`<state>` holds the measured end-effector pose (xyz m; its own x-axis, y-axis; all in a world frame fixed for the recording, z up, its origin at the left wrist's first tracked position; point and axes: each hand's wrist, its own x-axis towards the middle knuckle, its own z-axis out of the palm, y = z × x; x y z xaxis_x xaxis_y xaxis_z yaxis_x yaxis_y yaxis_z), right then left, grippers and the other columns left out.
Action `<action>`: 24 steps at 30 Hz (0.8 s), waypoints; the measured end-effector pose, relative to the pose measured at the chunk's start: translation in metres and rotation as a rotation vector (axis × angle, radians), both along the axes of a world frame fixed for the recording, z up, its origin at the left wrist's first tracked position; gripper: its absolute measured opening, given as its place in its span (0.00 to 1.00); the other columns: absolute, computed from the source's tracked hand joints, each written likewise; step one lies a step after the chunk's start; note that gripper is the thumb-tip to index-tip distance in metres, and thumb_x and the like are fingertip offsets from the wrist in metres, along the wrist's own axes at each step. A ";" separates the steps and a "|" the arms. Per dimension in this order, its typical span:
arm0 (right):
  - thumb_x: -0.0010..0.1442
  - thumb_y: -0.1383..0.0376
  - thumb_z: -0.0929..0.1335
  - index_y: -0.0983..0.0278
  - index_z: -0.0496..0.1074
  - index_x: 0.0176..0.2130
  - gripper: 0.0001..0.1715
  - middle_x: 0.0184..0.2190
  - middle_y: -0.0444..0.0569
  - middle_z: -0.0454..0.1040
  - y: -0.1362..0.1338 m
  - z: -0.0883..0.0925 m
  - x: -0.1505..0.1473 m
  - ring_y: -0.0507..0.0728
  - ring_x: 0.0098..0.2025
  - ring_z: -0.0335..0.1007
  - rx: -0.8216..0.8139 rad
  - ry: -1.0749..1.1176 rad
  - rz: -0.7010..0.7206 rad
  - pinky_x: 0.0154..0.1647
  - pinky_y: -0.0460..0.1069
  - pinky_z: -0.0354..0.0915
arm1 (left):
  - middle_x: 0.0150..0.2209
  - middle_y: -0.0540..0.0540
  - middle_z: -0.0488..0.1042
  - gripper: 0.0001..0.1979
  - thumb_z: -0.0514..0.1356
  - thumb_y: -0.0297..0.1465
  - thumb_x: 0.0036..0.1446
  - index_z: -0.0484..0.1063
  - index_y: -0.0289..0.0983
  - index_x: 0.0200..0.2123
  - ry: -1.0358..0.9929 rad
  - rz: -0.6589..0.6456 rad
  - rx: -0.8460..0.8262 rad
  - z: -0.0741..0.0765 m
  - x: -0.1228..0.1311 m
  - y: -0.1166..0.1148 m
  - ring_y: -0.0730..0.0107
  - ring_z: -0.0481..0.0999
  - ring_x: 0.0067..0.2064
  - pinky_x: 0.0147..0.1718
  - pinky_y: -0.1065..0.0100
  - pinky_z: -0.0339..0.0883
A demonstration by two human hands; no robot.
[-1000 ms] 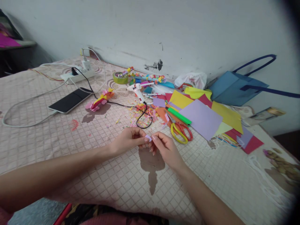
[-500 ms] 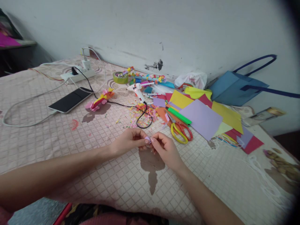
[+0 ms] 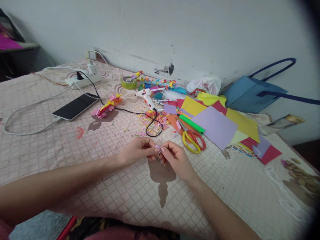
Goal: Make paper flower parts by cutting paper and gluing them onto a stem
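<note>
Between my fingertips is a small piece of lilac paper [image 3: 157, 148], mostly covered by the fingers. My left hand [image 3: 138, 150] pinches it from the left, thumb and index finger pressed together. From the right, my right hand [image 3: 175, 156] pinches the same piece, its thumb close to the left fingertips. Just beyond my right hand lie scissors [image 3: 191, 141] with yellow and red handles. Past both hands, colourful paper shreds [image 3: 152, 121] are scattered beside a white glue gun [image 3: 147, 96] and its black cord.
Coloured paper sheets [image 3: 215, 126] and white string [image 3: 232, 153] spread to the right. A blue bag [image 3: 252, 93] leans by the wall. On the left are a phone [image 3: 75, 106], a power strip [image 3: 83, 81] and a paper-flower piece [image 3: 107, 107]. Green tape [image 3: 128, 83] sits behind.
The lilac paper has shifted slightly between the fingertips and looks more folded or bent. Both hands stay in almost the same place.
</note>
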<state>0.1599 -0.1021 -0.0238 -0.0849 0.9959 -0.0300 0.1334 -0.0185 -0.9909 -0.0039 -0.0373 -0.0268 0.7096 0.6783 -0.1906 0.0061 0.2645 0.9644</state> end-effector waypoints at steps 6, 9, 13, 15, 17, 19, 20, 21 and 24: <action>0.61 0.57 0.63 0.64 0.66 0.29 0.14 0.22 0.41 0.66 0.000 -0.001 -0.001 0.48 0.22 0.62 -0.031 0.042 0.003 0.21 0.43 0.60 | 0.23 0.50 0.73 0.14 0.64 0.37 0.48 0.68 0.32 0.26 0.004 0.016 0.015 0.000 0.000 -0.001 0.77 0.70 0.24 0.27 0.73 0.65; 0.61 0.57 0.63 0.63 0.66 0.29 0.14 0.22 0.41 0.66 0.001 -0.002 -0.001 0.48 0.22 0.62 -0.034 0.072 0.003 0.21 0.43 0.60 | 0.23 0.50 0.72 0.14 0.64 0.38 0.49 0.68 0.32 0.26 0.000 0.017 0.013 0.000 0.001 -0.001 0.78 0.70 0.24 0.27 0.74 0.65; 0.59 0.56 0.65 0.63 0.66 0.30 0.13 0.24 0.42 0.68 0.001 -0.002 0.000 0.48 0.23 0.63 -0.037 0.087 -0.002 0.20 0.43 0.61 | 0.23 0.51 0.72 0.15 0.64 0.38 0.48 0.67 0.32 0.26 -0.019 0.030 -0.009 0.001 0.001 0.000 0.79 0.70 0.24 0.26 0.74 0.65; 0.59 0.57 0.65 0.63 0.66 0.30 0.12 0.25 0.42 0.68 0.002 -0.002 0.000 0.48 0.23 0.62 -0.037 0.086 0.004 0.21 0.43 0.61 | 0.24 0.51 0.73 0.14 0.63 0.38 0.50 0.67 0.32 0.27 -0.029 0.013 -0.016 0.002 0.000 0.001 0.79 0.70 0.24 0.27 0.74 0.65; 0.59 0.57 0.65 0.63 0.66 0.30 0.12 0.24 0.42 0.67 0.002 -0.003 0.001 0.48 0.22 0.62 -0.036 0.086 -0.001 0.21 0.43 0.61 | 0.25 0.50 0.73 0.13 0.63 0.37 0.51 0.68 0.32 0.28 -0.039 -0.023 -0.013 0.003 0.000 0.002 0.78 0.71 0.25 0.27 0.73 0.65; 0.59 0.57 0.65 0.63 0.66 0.30 0.12 0.23 0.41 0.67 0.002 -0.003 0.001 0.48 0.22 0.62 -0.038 0.079 -0.014 0.21 0.43 0.61 | 0.25 0.50 0.73 0.12 0.64 0.35 0.50 0.69 0.32 0.30 -0.053 -0.061 -0.004 0.003 -0.001 0.003 0.78 0.71 0.26 0.28 0.73 0.65; 0.59 0.57 0.65 0.63 0.66 0.30 0.12 0.23 0.41 0.67 0.002 -0.003 0.001 0.48 0.22 0.62 -0.039 0.070 -0.019 0.21 0.43 0.61 | 0.25 0.50 0.73 0.12 0.65 0.34 0.49 0.69 0.32 0.30 -0.057 -0.074 0.002 0.002 -0.001 0.003 0.78 0.71 0.26 0.28 0.73 0.65; 0.59 0.57 0.65 0.64 0.66 0.29 0.12 0.22 0.41 0.66 0.002 -0.002 0.001 0.48 0.22 0.62 -0.039 0.056 -0.020 0.21 0.43 0.60 | 0.25 0.50 0.73 0.12 0.65 0.34 0.48 0.69 0.32 0.31 -0.055 -0.081 0.007 0.002 -0.001 0.004 0.77 0.71 0.26 0.28 0.73 0.66; 0.59 0.58 0.64 0.64 0.65 0.29 0.13 0.22 0.41 0.66 0.001 -0.002 0.001 0.47 0.21 0.61 -0.026 0.003 -0.008 0.21 0.43 0.60 | 0.24 0.49 0.74 0.12 0.65 0.35 0.49 0.69 0.32 0.30 -0.025 -0.066 0.009 -0.001 -0.002 0.004 0.76 0.73 0.26 0.28 0.72 0.68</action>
<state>0.1606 -0.1011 -0.0258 -0.0772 0.9955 -0.0557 0.1297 -0.0454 -0.9905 -0.0056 -0.0334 -0.0279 0.7576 0.6313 -0.1661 -0.0008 0.2552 0.9669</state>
